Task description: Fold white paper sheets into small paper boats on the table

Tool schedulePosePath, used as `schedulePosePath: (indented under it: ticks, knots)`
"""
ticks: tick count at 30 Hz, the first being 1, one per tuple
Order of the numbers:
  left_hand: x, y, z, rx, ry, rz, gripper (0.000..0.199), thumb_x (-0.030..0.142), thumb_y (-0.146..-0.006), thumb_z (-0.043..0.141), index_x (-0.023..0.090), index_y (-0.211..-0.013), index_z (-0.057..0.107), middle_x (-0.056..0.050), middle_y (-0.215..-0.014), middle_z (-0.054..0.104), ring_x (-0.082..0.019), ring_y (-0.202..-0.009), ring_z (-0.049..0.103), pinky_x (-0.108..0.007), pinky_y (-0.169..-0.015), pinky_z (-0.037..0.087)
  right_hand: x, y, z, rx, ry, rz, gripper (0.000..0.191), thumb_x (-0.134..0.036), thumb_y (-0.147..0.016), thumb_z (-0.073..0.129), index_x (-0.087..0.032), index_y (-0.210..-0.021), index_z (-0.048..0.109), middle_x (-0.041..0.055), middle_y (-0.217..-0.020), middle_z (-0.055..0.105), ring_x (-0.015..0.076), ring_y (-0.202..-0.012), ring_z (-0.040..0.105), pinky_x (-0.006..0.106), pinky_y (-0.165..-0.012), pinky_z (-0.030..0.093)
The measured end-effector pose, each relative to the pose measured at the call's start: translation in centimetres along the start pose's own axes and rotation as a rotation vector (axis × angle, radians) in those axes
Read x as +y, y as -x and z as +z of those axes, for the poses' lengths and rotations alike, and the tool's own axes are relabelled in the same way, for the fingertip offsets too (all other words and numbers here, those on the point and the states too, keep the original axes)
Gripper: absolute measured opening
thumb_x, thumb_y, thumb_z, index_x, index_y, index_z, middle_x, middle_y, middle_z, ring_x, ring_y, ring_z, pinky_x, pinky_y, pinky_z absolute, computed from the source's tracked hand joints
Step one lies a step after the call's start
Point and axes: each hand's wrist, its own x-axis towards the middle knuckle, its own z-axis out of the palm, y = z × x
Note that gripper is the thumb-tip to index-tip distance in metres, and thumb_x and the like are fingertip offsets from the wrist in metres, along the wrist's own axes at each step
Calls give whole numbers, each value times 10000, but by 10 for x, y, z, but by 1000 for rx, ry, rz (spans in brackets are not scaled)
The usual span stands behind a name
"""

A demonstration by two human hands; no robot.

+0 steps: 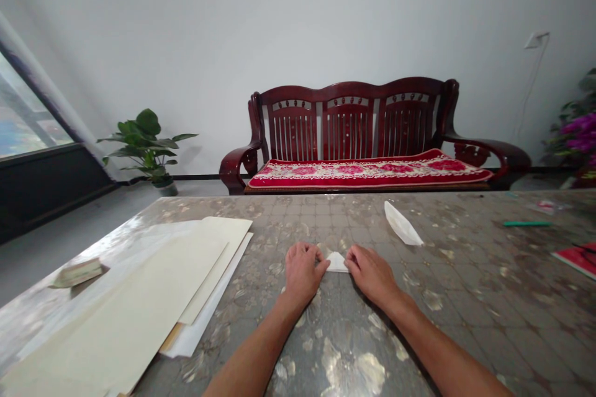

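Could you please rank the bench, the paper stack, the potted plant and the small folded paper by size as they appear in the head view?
1. Bench, paper stack: they look alike; the stack's nearness leaves it unsure.
2. Potted plant
3. Small folded paper

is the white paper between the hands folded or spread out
Folded: the white paper held between the left hand and right hand forms a small pointed wedge, not a flat open sheet.

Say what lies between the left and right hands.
The head view shows a small folded white paper between the left hand and the right hand, touching both.
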Motion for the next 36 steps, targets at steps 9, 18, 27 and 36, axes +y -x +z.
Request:
schedulePosePath:
  ticks: [9, 18, 27, 36]
  knots:
    - [1, 2, 1, -6, -67, 47, 214, 230, -845, 621, 265, -1052, 664, -61, -1113, 583, -252, -1079, 513, -435, -999, 386, 2, 2, 3, 28, 11, -93, 93, -228, -912, 511, -238, -940, 598, 12, -929, 661, 190, -872, 557, 282, -733, 327]
    - [-7, 2, 15, -61, -185, 539, 350, 113, -927, 440, 218, -1207, 621, -78, -1279, 607, -230, -1298, 464, -409, -1095, 396, -2, 8, 2, 57, 187, -194, 243, -275, -980, 441, -295, -1003, 682, 30, -911, 630, 195, -892, 549, 286, -740, 361]
    - [-6, 16, 18, -103, -301, 586, 433, 236, -954, 440, 128, -1373, 465, -143, -1398, 538, -242, -1319, 478, -385, -1106, 382, -17, 19, -5, 17, 421, -252, 285, -284, -960, 447, -238, -1189, 612, 93, -1063, 645, 257, -972, 541, 364, -790, 389]
    - [-12, 27, 6, -165, -320, 600, 599, 516, -983, 343, 207, -1494, 297, -136, -1529, 382, -256, -1407, 362, -440, -1126, 293, -5, 30, 3, -66, 292, -264, 506, -413, -980, 372, -226, -1448, 421, 102, -1506, 426, 309, -1392, 321, 621, -1105, 192]
